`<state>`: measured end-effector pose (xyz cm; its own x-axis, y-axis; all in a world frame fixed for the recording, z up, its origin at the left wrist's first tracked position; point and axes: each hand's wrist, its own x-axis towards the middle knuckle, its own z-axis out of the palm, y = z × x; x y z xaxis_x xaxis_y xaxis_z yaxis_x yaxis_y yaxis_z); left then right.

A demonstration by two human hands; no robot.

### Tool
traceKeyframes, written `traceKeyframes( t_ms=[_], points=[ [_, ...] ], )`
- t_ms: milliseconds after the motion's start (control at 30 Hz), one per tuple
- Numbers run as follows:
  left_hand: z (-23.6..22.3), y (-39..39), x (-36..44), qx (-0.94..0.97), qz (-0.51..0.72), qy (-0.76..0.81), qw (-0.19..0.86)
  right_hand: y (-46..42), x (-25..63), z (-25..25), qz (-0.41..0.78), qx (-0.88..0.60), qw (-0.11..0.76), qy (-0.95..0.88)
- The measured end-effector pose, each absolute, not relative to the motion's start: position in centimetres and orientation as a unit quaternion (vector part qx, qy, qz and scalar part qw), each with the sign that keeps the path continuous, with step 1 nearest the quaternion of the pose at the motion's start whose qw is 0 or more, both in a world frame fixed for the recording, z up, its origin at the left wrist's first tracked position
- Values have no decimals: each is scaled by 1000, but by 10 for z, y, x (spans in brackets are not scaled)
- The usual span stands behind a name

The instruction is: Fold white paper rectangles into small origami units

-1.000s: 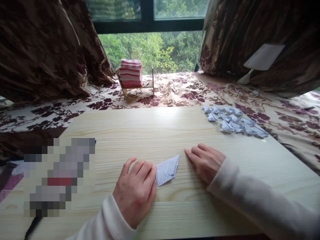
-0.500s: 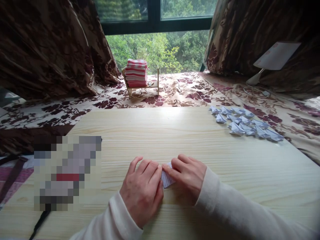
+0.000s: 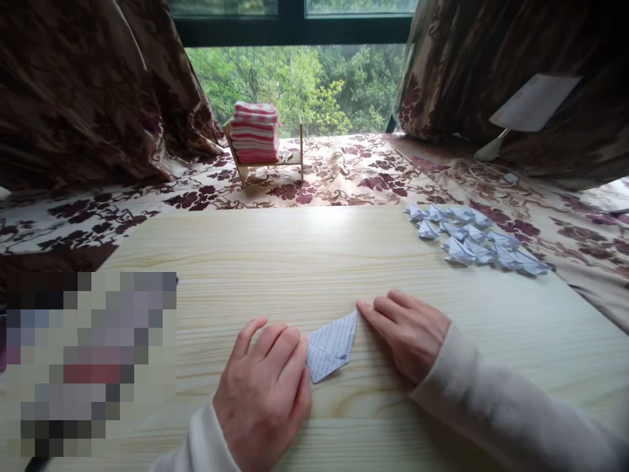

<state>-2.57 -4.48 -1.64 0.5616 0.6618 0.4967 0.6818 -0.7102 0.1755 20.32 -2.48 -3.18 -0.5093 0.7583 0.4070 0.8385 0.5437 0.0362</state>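
Observation:
A folded piece of printed white paper (image 3: 333, 344) lies flat on the pale wooden table (image 3: 314, 262) between my hands. My left hand (image 3: 265, 393) rests palm down with its fingertips pressing the paper's left edge. My right hand (image 3: 407, 331) lies flat beside it, fingers stretched out, the forefinger tip touching the paper's upper right corner. Neither hand holds anything. Both arms wear cream sleeves.
A heap of several folded paper pieces (image 3: 474, 239) lies at the table's far right corner. Behind the table, on a flowered cloth, a small wooden rack (image 3: 265, 157) holds striped red and white cloths. Brown curtains hang either side of a window. A blurred patch (image 3: 88, 360) covers the table's left.
My right hand, which lay over the paper pressing it half a second ago, has slid off to the right. The paper shows again. My left hand has stayed put.

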Motion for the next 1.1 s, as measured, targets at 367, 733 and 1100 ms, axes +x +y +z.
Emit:
traceKeyframes(
  t_ms=[367,733,1100],
  points=[
    [-16,-48,-22,-869,-245,-430,21,-5,166,20,144,-499,20,-854],
    [10,-14,-9,-710,-264,-520,-393,11,168,11,275,-473,180,-818],
    [12,21,21,-582,-313,-506,-554,19,180,-16,428,-441,484,-623]
  ],
)
